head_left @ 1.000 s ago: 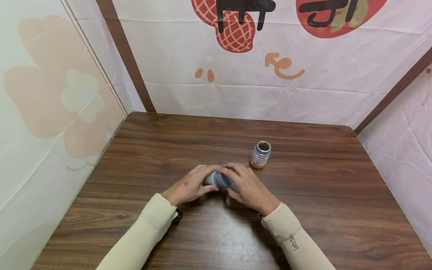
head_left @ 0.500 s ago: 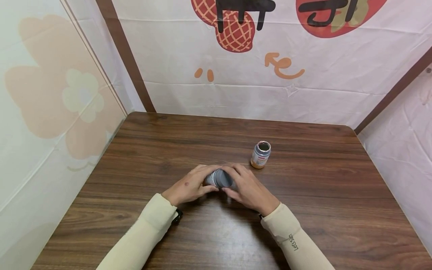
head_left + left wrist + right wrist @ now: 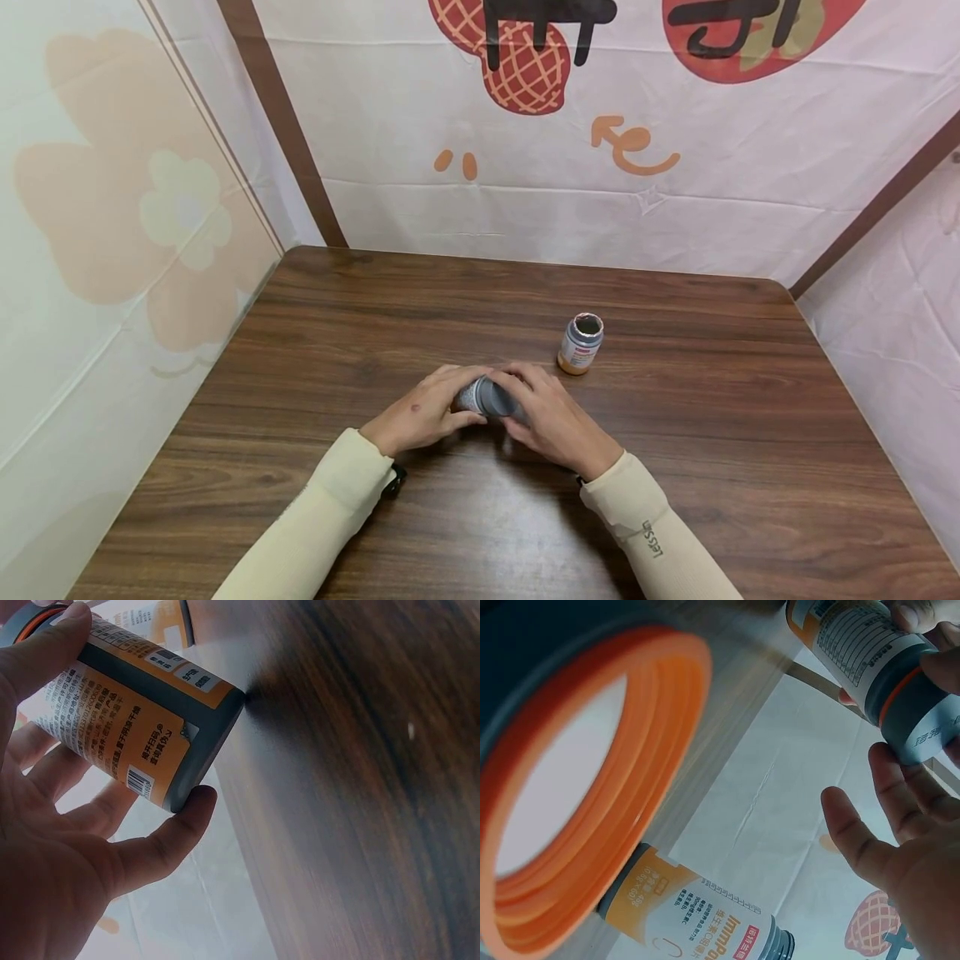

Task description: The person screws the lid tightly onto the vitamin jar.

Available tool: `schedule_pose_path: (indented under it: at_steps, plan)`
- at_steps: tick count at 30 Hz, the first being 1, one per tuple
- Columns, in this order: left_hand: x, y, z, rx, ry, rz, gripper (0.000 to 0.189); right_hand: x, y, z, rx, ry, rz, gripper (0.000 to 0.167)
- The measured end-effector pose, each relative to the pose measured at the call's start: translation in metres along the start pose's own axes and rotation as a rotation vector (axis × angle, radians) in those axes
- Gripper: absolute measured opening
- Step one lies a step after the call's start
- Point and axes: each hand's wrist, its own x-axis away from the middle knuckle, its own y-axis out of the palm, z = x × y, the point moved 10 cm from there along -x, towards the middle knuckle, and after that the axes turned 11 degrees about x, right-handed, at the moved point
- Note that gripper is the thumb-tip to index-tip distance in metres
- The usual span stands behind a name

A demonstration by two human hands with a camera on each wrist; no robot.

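A vitamin bottle [image 3: 469,398] with a dark grey cap [image 3: 495,398] lies tilted between the two hands, cap toward the right. My left hand [image 3: 423,412] grips its body; in the left wrist view the thumb lies over the orange and white label and one fingertip meets the base edge. The fingers of my right hand [image 3: 558,421] are curled around the cap, which shows an orange ring beneath it in the right wrist view. A second vitamin bottle [image 3: 581,346] stands upright without a cap, beyond the right hand.
A loose cap with an orange threaded inside [image 3: 686,697] looms close to the right wrist camera. The brown wooden table [image 3: 420,317] has a printed cloth wall [image 3: 390,212] along its back, with more cloth at both sides.
The right fingers shift slightly on the cap, baring more of it half a second ago than now. The left hand keeps its grip, and the second bottle stays put.
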Motion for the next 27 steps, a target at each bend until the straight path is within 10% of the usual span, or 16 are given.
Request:
schedule_pose_path:
  at_steps: [27]
  plan:
    - [-0.0013,-0.0003,0.0012,-0.012,0.020,0.013,0.062,0.0003,0.0028,0.0027,0.006,0.021,-0.013,0.061]
